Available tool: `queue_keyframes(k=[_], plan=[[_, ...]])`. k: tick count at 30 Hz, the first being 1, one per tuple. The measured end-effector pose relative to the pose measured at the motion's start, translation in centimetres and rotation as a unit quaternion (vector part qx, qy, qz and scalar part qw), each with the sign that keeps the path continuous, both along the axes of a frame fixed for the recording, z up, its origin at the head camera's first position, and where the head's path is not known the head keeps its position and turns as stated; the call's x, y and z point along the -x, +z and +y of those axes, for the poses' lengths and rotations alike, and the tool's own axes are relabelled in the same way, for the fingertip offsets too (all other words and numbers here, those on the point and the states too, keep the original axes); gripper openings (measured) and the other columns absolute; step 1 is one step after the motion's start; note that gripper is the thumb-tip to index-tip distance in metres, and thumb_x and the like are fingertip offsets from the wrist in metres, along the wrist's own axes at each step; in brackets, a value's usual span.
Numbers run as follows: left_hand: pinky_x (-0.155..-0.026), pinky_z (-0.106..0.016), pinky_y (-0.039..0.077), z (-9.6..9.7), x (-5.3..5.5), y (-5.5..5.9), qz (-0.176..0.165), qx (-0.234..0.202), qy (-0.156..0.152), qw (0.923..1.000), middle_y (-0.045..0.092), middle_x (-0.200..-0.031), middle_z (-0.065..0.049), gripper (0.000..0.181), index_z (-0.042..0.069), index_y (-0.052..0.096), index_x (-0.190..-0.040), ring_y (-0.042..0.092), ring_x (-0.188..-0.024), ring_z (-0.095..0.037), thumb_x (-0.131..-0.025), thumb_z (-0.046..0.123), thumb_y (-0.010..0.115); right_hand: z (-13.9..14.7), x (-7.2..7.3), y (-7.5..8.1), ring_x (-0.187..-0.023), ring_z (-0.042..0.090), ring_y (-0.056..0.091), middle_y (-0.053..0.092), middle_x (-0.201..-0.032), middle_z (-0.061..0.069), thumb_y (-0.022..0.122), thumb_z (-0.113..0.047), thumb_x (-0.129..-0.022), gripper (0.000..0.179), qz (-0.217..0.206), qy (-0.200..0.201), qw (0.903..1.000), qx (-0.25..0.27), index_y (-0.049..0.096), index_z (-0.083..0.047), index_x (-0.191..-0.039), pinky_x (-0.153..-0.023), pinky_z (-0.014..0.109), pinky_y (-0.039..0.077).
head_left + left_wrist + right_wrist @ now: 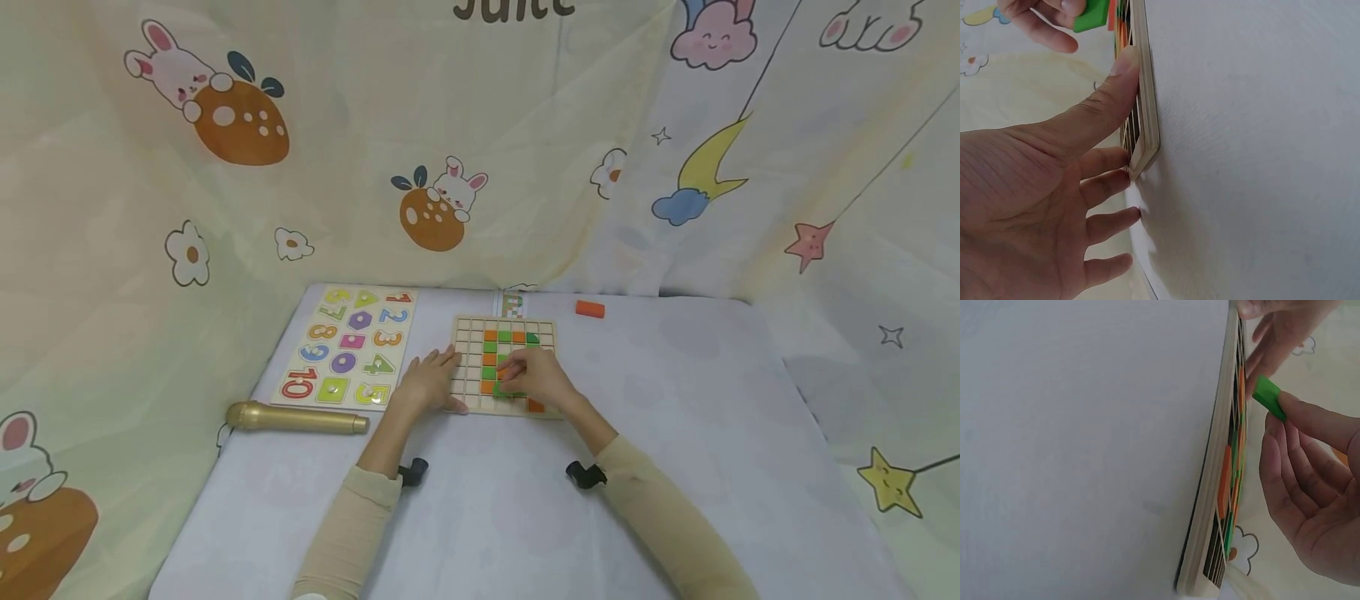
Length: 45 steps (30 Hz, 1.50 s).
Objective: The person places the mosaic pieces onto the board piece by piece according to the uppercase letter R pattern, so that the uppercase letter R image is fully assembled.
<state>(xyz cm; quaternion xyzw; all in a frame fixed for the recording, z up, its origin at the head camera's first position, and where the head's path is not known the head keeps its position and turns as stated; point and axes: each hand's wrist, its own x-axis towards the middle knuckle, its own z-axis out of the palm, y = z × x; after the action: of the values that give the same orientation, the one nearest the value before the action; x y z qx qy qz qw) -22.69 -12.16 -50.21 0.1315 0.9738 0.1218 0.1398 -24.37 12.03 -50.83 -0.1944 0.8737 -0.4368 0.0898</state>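
Observation:
A square wooden grid board [468,402] lies on the table, with orange and green tiles [489,360] in several of its cells. My left hand [430,382] rests at the board's near left corner, thumb on the front edge and fingers spread along the left side. Between thumb and fingers my right hand [542,377] pinches a small green tile [1267,397], held just above the grid. The left wrist view also shows this green tile [1091,15] over the board edge [1147,119]. Part of the grid is hidden under the right hand.
To the left lies a number and shape puzzle board [345,350], with a gold toy microphone [300,418] along its front edge. An orange block [590,309] sits at the back right. Behind the grid is a small pattern card [513,305]. A printed cloth hangs behind the table.

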Motion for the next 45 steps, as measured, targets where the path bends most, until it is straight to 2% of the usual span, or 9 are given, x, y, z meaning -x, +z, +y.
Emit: queue_keyframes(k=[5, 15, 28, 33, 37, 45], plan=[[-0.126, -0.062, 0.02, 0.0, 0.0, 0.0, -0.001, 0.008, -0.004, 1.0, 0.023, -0.172, -0.011, 0.112, 0.008, 0.036, -0.163, 0.024, -0.157, -0.038, -0.074, 0.049, 0.09, -0.8, -0.1, -0.1, -0.074, 0.01, 0.069, 0.074, -0.08, -0.003, 0.092, -0.011, -0.079, 0.03, 0.003, 0.004, 0.9998, -0.022, 0.079, -0.004, -0.105, -0.071, 0.027, 0.057], [-0.127, -0.062, 0.019, 0.2, 0.1, 0.0, 0.0, 0.009, -0.003, 1.0, 0.022, -0.173, -0.01, 0.112, 0.009, 0.035, -0.163, 0.024, -0.157, -0.038, -0.075, 0.05, 0.09, -1.8, -0.1, -0.8, -0.069, 0.011, 0.067, 0.073, -0.076, -0.004, 0.09, -0.005, -0.08, 0.024, 0.011, 0.028, 0.9985, -0.045, 0.079, -0.005, -0.102, -0.064, 0.028, 0.056], [-0.126, -0.061, 0.02, 0.5, 0.2, 0.0, 0.003, 0.009, -0.008, 0.9999, 0.023, -0.173, -0.01, 0.113, 0.009, 0.034, -0.163, 0.024, -0.157, -0.038, -0.075, 0.051, 0.09, -2.2, -0.3, -0.6, -0.066, 0.009, 0.066, 0.072, -0.073, -0.006, 0.089, -0.004, -0.081, 0.022, 0.024, 0.028, 0.9959, -0.083, 0.08, -0.007, -0.101, -0.066, 0.027, 0.055], [-0.127, -0.061, 0.02, 0.6, 0.5, -0.3, 0.003, 0.009, -0.008, 0.9999, 0.022, -0.173, -0.01, 0.113, 0.009, 0.034, -0.163, 0.024, -0.157, -0.038, -0.075, 0.051, 0.09, -1.9, -0.3, -0.5, -0.067, 0.009, 0.067, 0.073, -0.075, -0.004, 0.088, -0.004, -0.081, 0.023, 0.017, 0.027, 0.9964, -0.079, 0.08, -0.007, -0.102, -0.063, 0.027, 0.055], [-0.126, -0.062, 0.02, 0.6, 0.5, -0.4, -0.001, 0.006, -0.008, 0.9999, 0.022, -0.173, -0.011, 0.113, 0.008, 0.034, -0.163, 0.024, -0.157, -0.038, -0.075, 0.051, 0.09, -1.6, -0.6, -0.4, -0.072, 0.009, 0.069, 0.075, -0.081, -0.002, 0.087, -0.004, -0.083, 0.022, 0.004, 0.029, 0.9972, -0.069, 0.079, -0.006, -0.104, -0.068, 0.029, 0.058], [-0.126, -0.064, 0.019, 0.3, 0.2, 0.3, -0.004, -0.003, -0.006, 1.0, 0.021, -0.173, -0.012, 0.114, 0.008, 0.033, -0.164, 0.022, -0.157, -0.04, -0.075, 0.051, 0.089, -0.7, -1.0, 0.0, -0.081, 0.012, 0.072, 0.077, -0.089, 0.001, 0.086, -0.003, -0.085, 0.023, 0.003, 0.019, 0.999, -0.04, 0.078, -0.004, -0.107, -0.076, 0.03, 0.061]])
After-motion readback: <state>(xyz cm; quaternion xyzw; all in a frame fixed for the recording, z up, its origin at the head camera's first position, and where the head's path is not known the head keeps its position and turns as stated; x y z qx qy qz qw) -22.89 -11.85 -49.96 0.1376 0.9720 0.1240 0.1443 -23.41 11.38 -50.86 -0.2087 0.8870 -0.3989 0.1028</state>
